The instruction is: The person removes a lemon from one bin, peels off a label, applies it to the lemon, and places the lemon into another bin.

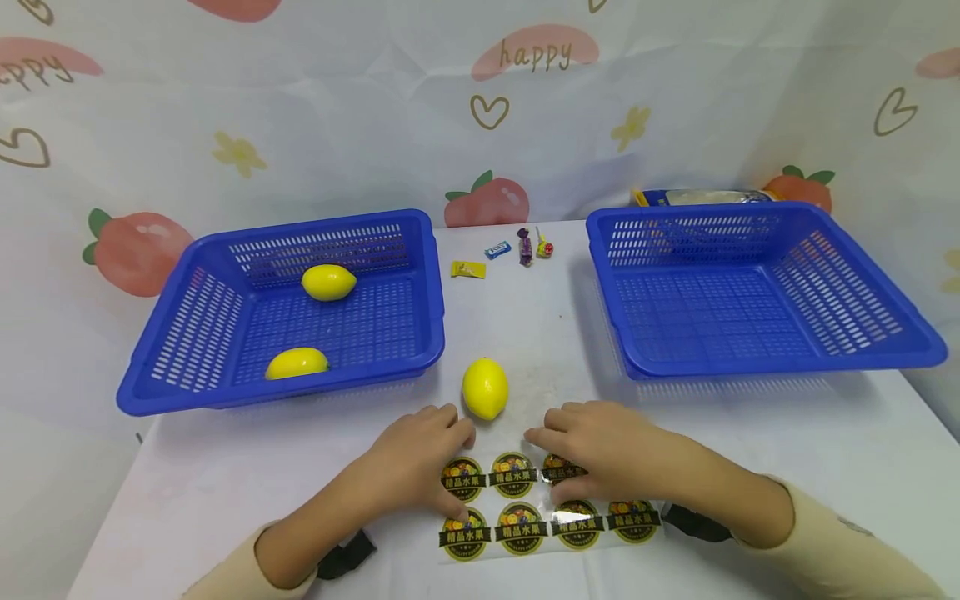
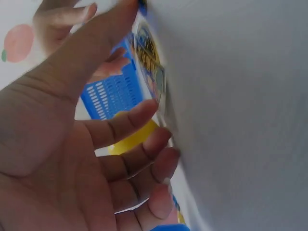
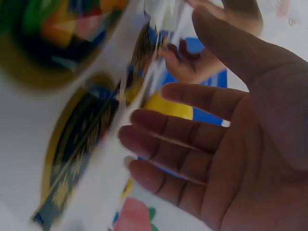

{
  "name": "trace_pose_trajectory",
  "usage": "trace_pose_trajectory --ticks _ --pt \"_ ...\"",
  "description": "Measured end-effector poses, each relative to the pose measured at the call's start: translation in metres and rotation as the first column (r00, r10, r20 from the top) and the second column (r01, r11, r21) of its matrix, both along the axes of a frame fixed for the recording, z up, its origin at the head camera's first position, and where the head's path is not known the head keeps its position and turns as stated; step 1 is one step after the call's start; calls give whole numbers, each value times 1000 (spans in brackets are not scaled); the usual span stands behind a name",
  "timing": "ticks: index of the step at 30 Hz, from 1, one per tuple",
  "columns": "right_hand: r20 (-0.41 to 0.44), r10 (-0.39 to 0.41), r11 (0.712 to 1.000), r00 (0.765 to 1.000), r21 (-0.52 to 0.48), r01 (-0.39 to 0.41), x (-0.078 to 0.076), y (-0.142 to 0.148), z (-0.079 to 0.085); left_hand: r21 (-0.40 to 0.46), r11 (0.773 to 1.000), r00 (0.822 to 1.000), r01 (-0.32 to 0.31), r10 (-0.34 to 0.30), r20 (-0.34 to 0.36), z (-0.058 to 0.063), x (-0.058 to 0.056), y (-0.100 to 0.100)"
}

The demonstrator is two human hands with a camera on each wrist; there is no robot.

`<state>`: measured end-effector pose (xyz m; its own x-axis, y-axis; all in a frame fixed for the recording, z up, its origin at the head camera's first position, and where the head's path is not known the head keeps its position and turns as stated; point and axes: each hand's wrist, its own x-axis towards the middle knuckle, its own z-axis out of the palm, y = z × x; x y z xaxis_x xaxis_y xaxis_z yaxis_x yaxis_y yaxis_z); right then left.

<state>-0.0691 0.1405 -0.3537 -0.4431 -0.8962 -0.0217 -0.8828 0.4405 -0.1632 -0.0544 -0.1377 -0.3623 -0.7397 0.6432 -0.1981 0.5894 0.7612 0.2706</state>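
Note:
A clear sheet of round black-and-gold fruit stickers [image 1: 522,528] lies on the table in front of me. At its left edge is my left hand [image 1: 416,462], thumb tip over a lower sticker and fingers loosely bent. My right hand [image 1: 611,446] reaches across the sheet's upper right part, its thumb and fingers spread around one sticker. In the right wrist view those fingers [image 3: 185,103] are relaxed with nothing in them. Just beyond the sheet, between the two hands, sits a yellow lemon [image 1: 485,389].
A blue plastic basket [image 1: 431,283] at left holds two lemons [image 1: 328,283]. Another blue basket [image 1: 697,312] stands at right, with a packaged item [image 1: 697,197] behind it. Several small wrapped candies, including a yellow one [image 1: 468,269], lie at the back between the baskets.

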Motion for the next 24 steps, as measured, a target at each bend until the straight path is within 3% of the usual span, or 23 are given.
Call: trace_pose_trajectory --ticks 9,18,24 --pt "-12 -2 997 1000 78 3 5 -12 -9 42 998 995 -38 34 90 -3 2 2" --pt "-10 -5 997 1000 79 6 4 -12 -11 19 1000 995 -25 23 98 0 3 5" --pt "0 -13 998 1000 67 13 3 -11 -12 29 999 999 -13 11 53 0 3 5"
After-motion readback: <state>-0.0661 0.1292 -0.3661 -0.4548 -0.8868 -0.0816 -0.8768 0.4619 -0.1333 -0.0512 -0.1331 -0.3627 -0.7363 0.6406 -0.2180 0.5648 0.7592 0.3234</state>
